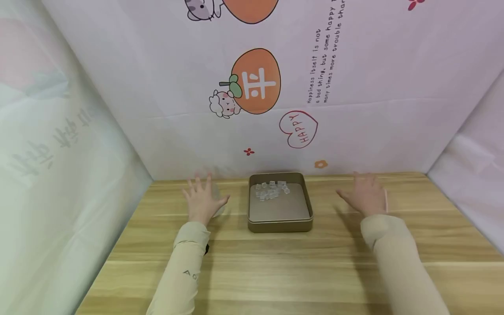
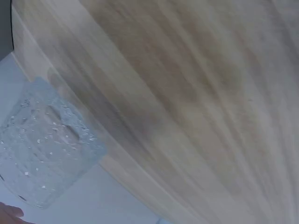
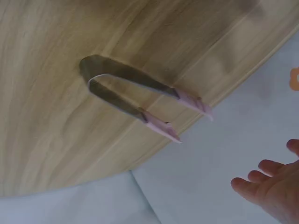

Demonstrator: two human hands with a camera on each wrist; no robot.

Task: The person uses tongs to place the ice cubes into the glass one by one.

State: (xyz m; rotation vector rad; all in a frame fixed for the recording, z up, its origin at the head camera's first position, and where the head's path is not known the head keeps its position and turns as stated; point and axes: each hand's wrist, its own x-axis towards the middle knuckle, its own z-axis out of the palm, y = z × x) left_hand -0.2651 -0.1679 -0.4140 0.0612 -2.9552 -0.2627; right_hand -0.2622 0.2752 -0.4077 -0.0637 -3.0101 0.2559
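My left hand (image 1: 201, 202) hovers at the left with its fingers spread, holding nothing. Just beside it stands a clear, textured drinking glass (image 2: 46, 144), partly hidden behind the hand in the head view. On the right, my right hand (image 1: 366, 194) is held over the table, fingers extended and thumb out to the side. Small tongs (image 3: 135, 77) with metal arms and pink tips lie spread near it, mostly covered by that hand in the head view. Between the hands sits a square metal tin (image 1: 280, 226) with several clear cubes (image 1: 271, 192) toward its back.
The wood-grain table (image 1: 275, 271) meets a white printed cloth backdrop (image 1: 189, 131) just behind the tin. Another white cloth (image 1: 71, 197) hangs along the left side, and one more closes off the right.
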